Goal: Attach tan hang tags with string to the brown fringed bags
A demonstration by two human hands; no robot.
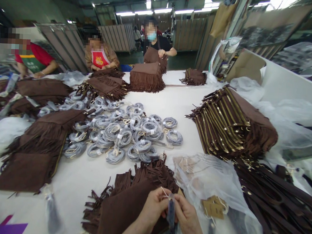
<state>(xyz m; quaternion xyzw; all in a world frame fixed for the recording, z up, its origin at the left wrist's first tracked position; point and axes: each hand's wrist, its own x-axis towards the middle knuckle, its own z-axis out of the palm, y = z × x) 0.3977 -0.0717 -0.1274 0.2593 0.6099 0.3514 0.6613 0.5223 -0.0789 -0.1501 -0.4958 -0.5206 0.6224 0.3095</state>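
My left hand (153, 203) pinches a thin white string (164, 191), its fingertips close to those of my right hand (186, 211). Between the hands hangs a dark strip wrapped in clear plastic (171, 215), gripped at its upper part by my right hand. Below them lies a brown fringed bag (125, 206), its fringe pointing away and to the left. A small tan piece (180, 192) shows behind my right fingers; its kind is unclear. To the right, several tan paper tags (214, 207) with strings rest on a clear plastic bag (235, 191).
Several grey wrapped coiled straps (123, 132) are heaped mid-table. Brown bags are stacked at right (231, 124), left (39, 142) and far side (146, 76). Dark straps (279, 203) spread at the right edge. Three co-workers stand across the table, one holding a bag (155, 57).
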